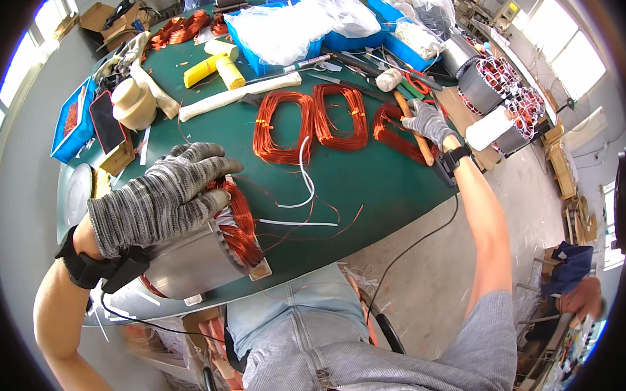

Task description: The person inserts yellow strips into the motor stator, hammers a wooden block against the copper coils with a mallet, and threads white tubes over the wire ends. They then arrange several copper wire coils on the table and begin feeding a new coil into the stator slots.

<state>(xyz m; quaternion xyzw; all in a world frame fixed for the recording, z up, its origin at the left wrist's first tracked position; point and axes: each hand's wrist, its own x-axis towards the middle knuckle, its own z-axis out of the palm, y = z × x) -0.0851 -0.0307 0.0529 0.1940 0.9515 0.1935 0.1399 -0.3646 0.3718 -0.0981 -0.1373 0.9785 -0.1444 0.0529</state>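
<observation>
My left hand [168,197], in a grey knitted glove, lies with stretched fingers over a grey metal motor stator [190,260]. Its fingertips reach the copper windings [239,224] that bulge from the stator's right end. At the right side of the table, my right hand [429,122], gloved too, is closed around a wooden stick [421,145]. Beneath that stick lies a copper wire coil [389,133], partly covered. Two more coils, a left one [258,135] and a middle one [320,127], rest flat with yellow ties. Thin white sleeving [307,178] and loose wires trail from the windings.
Blue bins [263,45] with plastic bags stand at the back. A white roll [237,96], yellow rolls [201,69] and hand tools [359,69] lie before them. Wound stators [486,81] stand at right. A cream container [133,105] and blue tray [61,145] are at left.
</observation>
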